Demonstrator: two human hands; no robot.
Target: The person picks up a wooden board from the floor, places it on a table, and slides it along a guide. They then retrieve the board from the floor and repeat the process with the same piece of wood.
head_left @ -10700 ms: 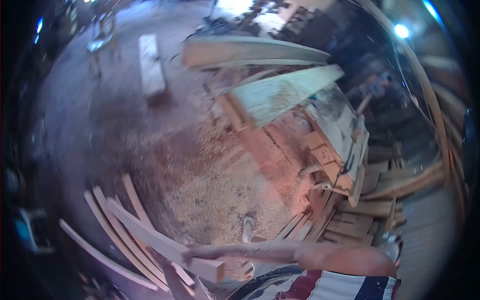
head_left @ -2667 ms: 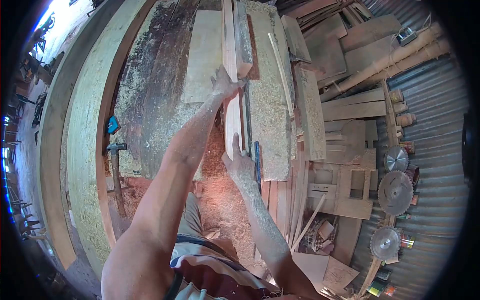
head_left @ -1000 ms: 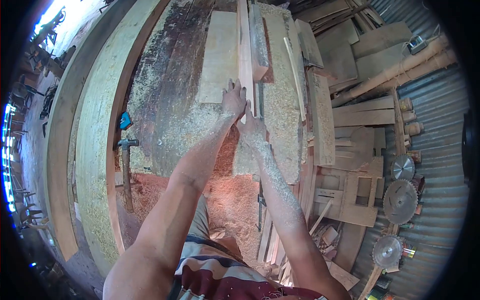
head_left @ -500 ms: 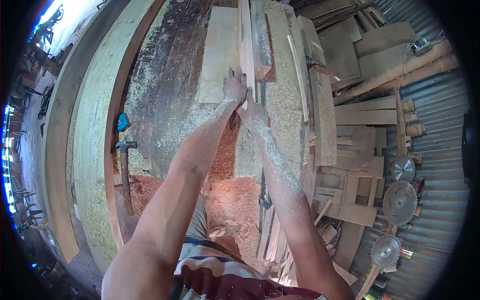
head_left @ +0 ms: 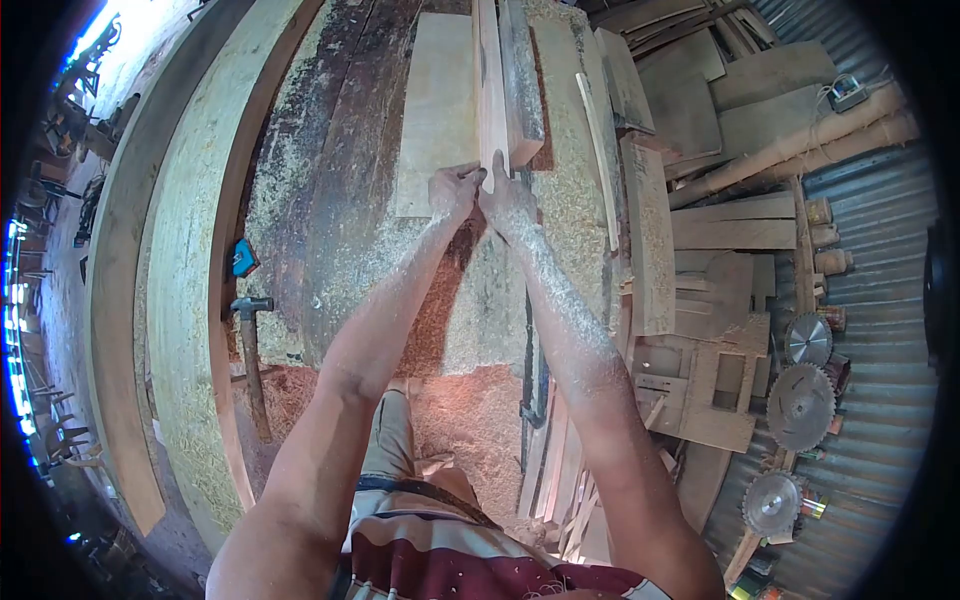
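A long, narrow wooden strip (head_left: pixel 491 100) runs away from me over the sawdust-covered bench, its near end between my hands. My left hand (head_left: pixel 455 190) is closed, fingers curled in against the left side of that end. On the other side, my right hand (head_left: pixel 508 203) grips the same end, with one digit stretched forward along the wood. The undersides of both hands are hidden. Left of the strip lies a flat pale board (head_left: pixel 435 110); a thicker wooden bar (head_left: pixel 522 90) lies along its right.
A hammer (head_left: pixel 250 350) and a blue tool (head_left: pixel 245 258) lie at the left beside long planks (head_left: pixel 185 260). At the right are stacked offcuts (head_left: pixel 720 230) and circular saw blades (head_left: pixel 800 405) against a corrugated wall (head_left: pixel 880 300). Shavings (head_left: pixel 460 410) cover the floor.
My left hand has drawn back towards me, and its spread fingers have curled in beside the strip. The right hand stays at the strip's near end, barely shifted.
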